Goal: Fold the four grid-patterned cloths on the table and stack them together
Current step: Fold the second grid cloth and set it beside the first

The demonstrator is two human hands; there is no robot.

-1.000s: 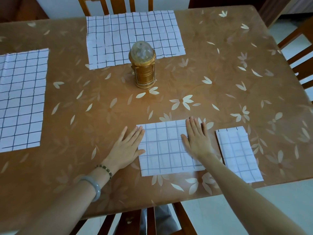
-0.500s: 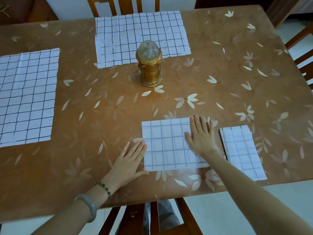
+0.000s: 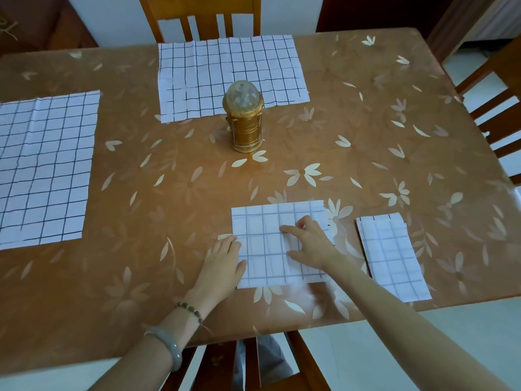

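Observation:
A half-folded grid cloth (image 3: 263, 230) lies near the table's front edge. My left hand (image 3: 222, 262) is at its left edge, thumb on top and fingers curled at the edge, pinching it. My right hand (image 3: 311, 244) rests on the cloth's right half, fingers bent and pointing left. A smaller folded grid cloth (image 3: 392, 255) lies to the right, apart from both hands. Two unfolded grid cloths lie flat: one at the far side (image 3: 225, 69), one at the left (image 3: 42, 165).
A gold lantern (image 3: 244, 119) with a clear dome stands mid-table, its top overlapping the far cloth's near edge in view. The brown flower-patterned table (image 3: 366, 122) has wooden chairs at the far side (image 3: 203, 18), the right (image 3: 496, 108) and in front of me (image 3: 253, 362).
My left hand moved right from beside the cloth onto its left edge and curled its fingers. My right hand turned from flat and pointing away to pointing left across the cloth.

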